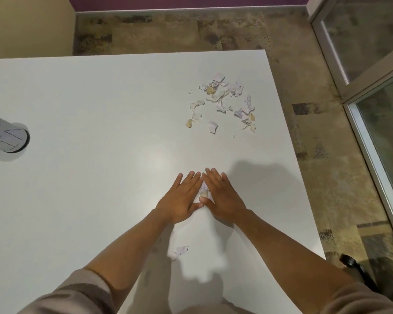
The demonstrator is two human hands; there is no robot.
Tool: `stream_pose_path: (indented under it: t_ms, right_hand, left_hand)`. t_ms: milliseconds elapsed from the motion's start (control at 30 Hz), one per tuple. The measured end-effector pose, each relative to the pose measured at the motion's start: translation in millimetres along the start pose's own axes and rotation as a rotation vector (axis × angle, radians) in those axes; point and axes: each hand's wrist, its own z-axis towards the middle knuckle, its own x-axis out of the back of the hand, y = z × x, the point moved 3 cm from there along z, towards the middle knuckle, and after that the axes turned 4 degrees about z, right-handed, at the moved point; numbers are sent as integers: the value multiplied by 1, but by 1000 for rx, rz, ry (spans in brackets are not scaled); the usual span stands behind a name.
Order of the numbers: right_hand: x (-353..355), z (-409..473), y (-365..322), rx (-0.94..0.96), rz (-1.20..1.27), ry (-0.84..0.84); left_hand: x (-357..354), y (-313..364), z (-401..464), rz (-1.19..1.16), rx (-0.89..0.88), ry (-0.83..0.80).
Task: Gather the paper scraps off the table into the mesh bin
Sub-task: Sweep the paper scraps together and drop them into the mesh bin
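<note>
— White tabletop [77,98] fills most of the view, with mottled brown floor [304,132] beyond its far edge and a glass door frame [370,91] at 2 o'clock. What are the hands doing?

— Left hand [182,198] and right hand [222,196] lie flat on the table side by side, fingers straight and spread, fingertips and thumbs nearly meeting. Neither one grips anything.

— Anything between them?

— A few paper scraps [203,193], one yellowish, show in the gap between the palms; how many more the hands cover I cannot tell.

— And farther out?

— One torn piece [179,251] lies between the forearms at 6 o'clock from the hands. The main scatter of scraps [222,103], white and yellowish, sits at 12 to 1 o'clock, well apart from the fingers, near the table's right edge.

— Where is the mesh bin [7,134]?

— At 10 o'clock, standing near the table's left edge, far from both hands, with paper showing inside its rim.
</note>
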Motion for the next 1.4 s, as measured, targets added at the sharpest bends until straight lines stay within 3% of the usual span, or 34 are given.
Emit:
stream_pose_path:
  t_ms: [467,567,700,833,1000,1200,1300,1400]
  right_hand:
    - [-38,-89,-77,110,-19,-163]
    - [-31,-100,-86,87,66,-112]
    - [-16,-114,-74,-136,100,68]
    - [-17,-130,-59,-355,43,37]
    - [-34,-135,-76,-249,-59,-71]
    - [-51,-139,-112,-92,-22,-143]
    - [-40,-138,-120,-69,182,-33]
    - [-22,-134,-105,-177,186,164]
  left_hand:
    - [-30,33,-118,-36,-32,-52]
    - [-23,36,-137,-140,28,28]
    - [-24,28,-177,-237,237,127]
    - [-41,31,-210,-234,399,91]
    - [-65,56,-222,-167,445,10]
    - [-71,79,-197,-168,487,41]
    - [-68,85,-180,-253,434,74]
    - [-58,78,-174,-383,425,169]
